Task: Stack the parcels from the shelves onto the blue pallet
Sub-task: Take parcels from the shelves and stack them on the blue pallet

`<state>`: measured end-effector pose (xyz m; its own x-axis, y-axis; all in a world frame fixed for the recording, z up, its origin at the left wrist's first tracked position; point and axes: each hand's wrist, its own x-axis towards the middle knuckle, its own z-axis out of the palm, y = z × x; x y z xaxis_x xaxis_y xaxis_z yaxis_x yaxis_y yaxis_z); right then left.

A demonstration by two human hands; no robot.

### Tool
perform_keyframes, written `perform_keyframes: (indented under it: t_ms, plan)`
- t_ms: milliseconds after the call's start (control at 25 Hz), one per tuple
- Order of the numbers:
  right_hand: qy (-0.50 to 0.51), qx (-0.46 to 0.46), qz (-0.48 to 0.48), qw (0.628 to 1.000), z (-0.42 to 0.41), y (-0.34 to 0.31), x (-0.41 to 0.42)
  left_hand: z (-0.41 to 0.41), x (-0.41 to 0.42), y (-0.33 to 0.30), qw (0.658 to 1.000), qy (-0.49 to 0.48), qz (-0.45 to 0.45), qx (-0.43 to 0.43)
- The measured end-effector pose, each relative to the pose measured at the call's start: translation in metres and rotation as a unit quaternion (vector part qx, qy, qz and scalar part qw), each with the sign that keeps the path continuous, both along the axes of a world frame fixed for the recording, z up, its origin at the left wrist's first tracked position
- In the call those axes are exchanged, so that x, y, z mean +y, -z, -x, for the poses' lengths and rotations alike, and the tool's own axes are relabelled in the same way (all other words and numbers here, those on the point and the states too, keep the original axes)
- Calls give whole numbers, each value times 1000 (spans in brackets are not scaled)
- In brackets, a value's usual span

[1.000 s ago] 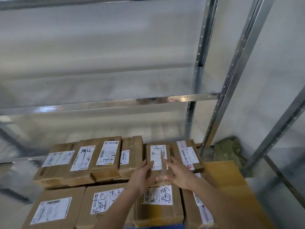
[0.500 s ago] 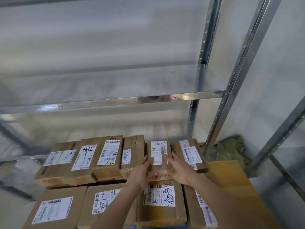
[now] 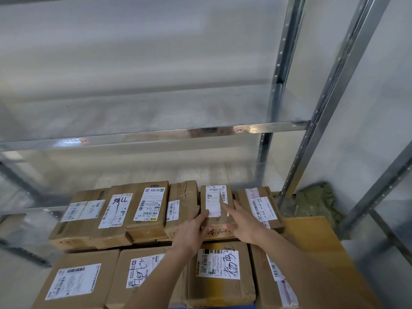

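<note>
A small brown parcel (image 3: 217, 198) with a white label lies on top of the stack, in the back row between two other parcels. My left hand (image 3: 190, 229) grips its left edge, thumb on the label and fingers down the side. My right hand (image 3: 242, 221) presses on its right part with straight fingers on top and the thumb on the front face. Larger labelled parcels (image 3: 219, 273) make up the front row below. A sliver of the blue pallet (image 3: 177, 307) shows at the bottom edge.
A metal shelf (image 3: 156, 134) runs across just above and behind the stack, with steel uprights (image 3: 312, 139) on the right. A yellow-brown cardboard sheet (image 3: 312, 237) lies right of the parcels. A green cloth (image 3: 316, 201) sits in the corner behind it.
Both hands have slid the small parcel a little farther back into the back row. The view has tilted slightly; the other parcels have not moved.
</note>
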<state>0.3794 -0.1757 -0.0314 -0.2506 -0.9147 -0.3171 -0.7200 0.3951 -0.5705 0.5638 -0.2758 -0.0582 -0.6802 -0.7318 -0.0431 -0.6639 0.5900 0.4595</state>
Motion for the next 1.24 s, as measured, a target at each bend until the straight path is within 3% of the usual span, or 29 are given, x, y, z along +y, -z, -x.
perform_keyframes:
  t_ms: [880,1240]
  plan:
    - [-2,3,4,1000,3,2,-8,-1,6,2,1000,-12,10,-6]
    - [15,55,26,998,1,-33,46,-13,31,-49,1000,10,24,-2]
